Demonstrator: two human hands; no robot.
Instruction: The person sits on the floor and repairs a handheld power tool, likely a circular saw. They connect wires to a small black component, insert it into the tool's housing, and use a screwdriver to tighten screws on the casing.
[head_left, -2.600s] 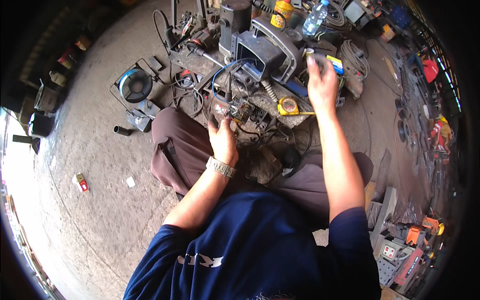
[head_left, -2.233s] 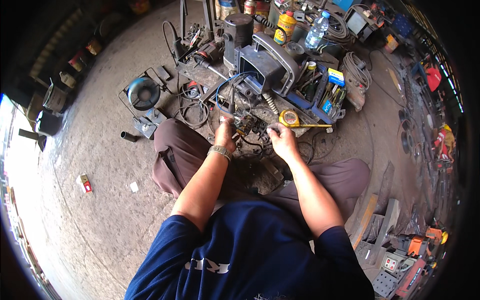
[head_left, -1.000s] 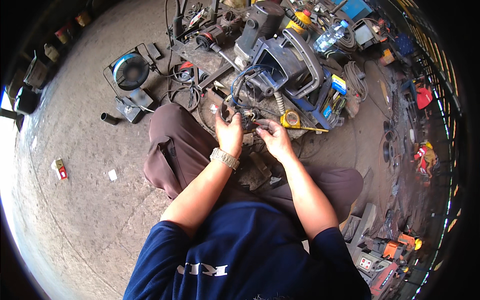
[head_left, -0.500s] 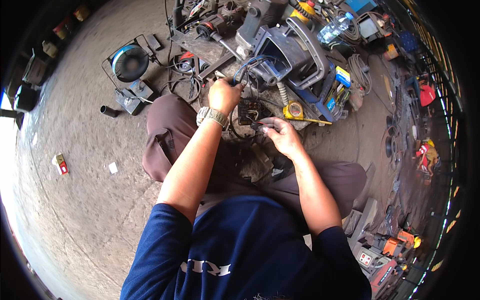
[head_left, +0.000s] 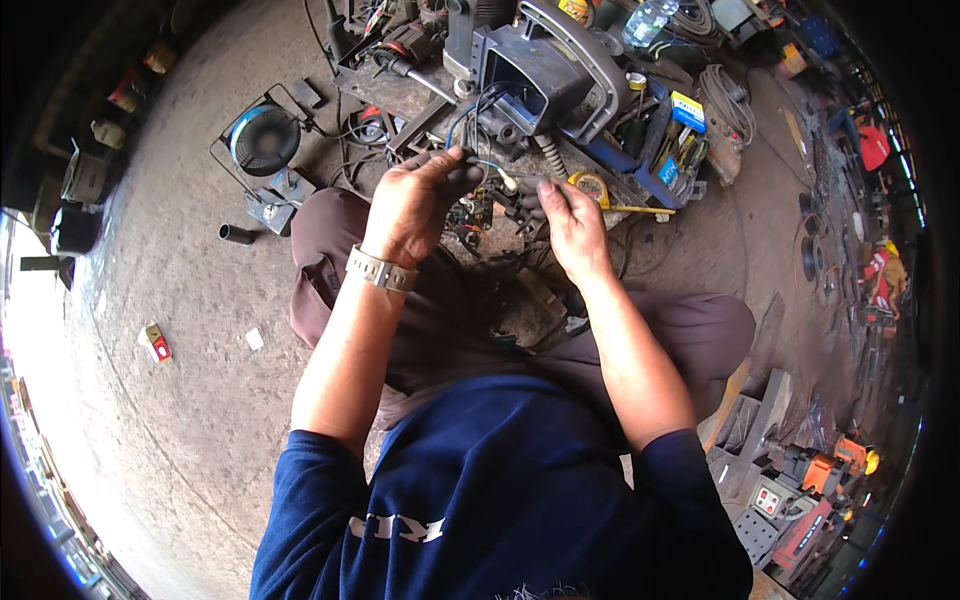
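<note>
Apparently the wiring work is only partway along: the grey housing (head_left: 535, 80) has an uncovered mouth, wires (head_left: 470, 110) trail out of it, and a dark cluster of parts (head_left: 474, 216) lies exposed beneath. The left hand (head_left: 418, 205) pinches a thin wire (head_left: 491, 164), its grip closed between thumb and fingers, in front of the housing; a white tip (head_left: 509, 184) sits between both hands. The right hand (head_left: 574, 228) has fingers bent just beside that tip; whether its grip holds anything, I cannot tell. Loose wiring seems left to deal with; any finished joint is too small to make out.
</note>
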